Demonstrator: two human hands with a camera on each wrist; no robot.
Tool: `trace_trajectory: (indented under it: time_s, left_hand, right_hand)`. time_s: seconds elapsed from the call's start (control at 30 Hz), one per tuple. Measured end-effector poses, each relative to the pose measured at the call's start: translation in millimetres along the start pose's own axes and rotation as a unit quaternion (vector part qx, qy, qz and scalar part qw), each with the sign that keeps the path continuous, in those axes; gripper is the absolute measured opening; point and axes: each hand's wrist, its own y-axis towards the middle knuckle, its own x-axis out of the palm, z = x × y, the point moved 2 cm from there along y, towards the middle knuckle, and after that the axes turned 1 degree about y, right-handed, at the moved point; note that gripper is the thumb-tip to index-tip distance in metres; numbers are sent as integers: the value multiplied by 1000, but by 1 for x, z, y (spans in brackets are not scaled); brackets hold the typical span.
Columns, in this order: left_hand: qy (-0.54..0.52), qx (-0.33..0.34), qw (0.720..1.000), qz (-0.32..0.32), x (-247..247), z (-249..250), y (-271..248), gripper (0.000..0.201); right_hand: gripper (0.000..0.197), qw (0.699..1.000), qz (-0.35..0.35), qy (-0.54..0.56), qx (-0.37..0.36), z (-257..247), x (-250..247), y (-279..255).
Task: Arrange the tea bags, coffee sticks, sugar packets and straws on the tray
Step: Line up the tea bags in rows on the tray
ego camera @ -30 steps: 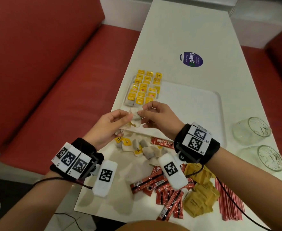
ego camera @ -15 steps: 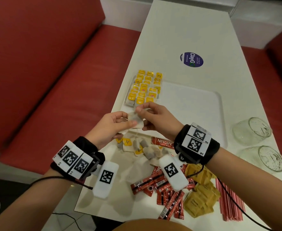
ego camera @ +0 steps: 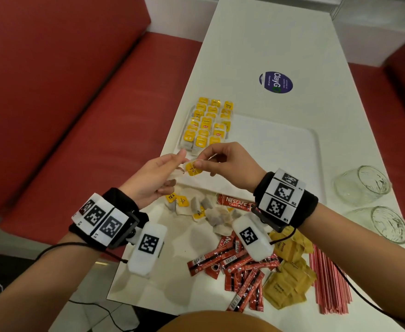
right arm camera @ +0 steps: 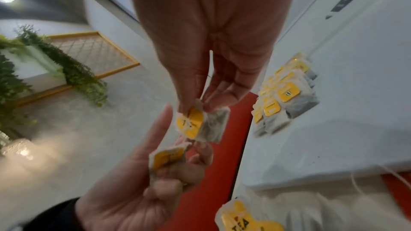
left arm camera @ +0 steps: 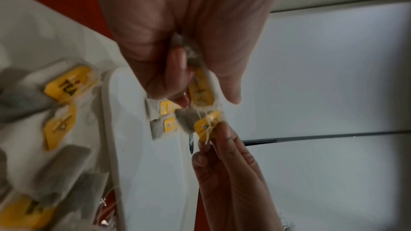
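Observation:
Just in front of the white tray's [ego camera: 280,144] near-left corner, my right hand [ego camera: 200,162] pinches a tea bag [ego camera: 193,169] with a yellow tag between thumb and forefinger. My left hand [ego camera: 174,167] is right beside it and grips a second tea bag [right arm camera: 167,159] in its curled lower fingers, with the index finger stretched out. Several tea bags [ego camera: 208,123] lie in neat rows on the tray's far-left part. Loose tea bags [ego camera: 203,209], red coffee sticks [ego camera: 239,271], yellow sugar packets [ego camera: 288,274] and red straws [ego camera: 326,283] lie on the table near me.
Two clear glasses [ego camera: 362,185] [ego camera: 385,224] lie on their sides right of the tray. A blue round sticker [ego camera: 276,82] is on the table beyond the tray. A red bench [ego camera: 77,116] runs along the table's left edge.
Both hands were on one bundle of tea bags. The right hand has pulled one bag free, yellow tag up, while the left keeps the other. Both hands rose slightly toward the tray.

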Motion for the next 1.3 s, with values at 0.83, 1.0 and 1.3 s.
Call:
trace_trajectory:
  time_s: [0.83, 1.0, 1.3]
  left_hand:
    - [181, 84, 980, 11, -24, 16, 10, 22]
    - [141, 90, 986, 3, -18, 21, 7, 16]
    - [156, 125, 979, -25, 7, 30, -2, 6]
  right_hand:
    - [8, 991, -50, 81, 98, 21, 4, 16]
    - [16, 982, -36, 165, 90, 17, 0, 11]
    - [13, 967, -24, 237, 94, 5, -6, -4]
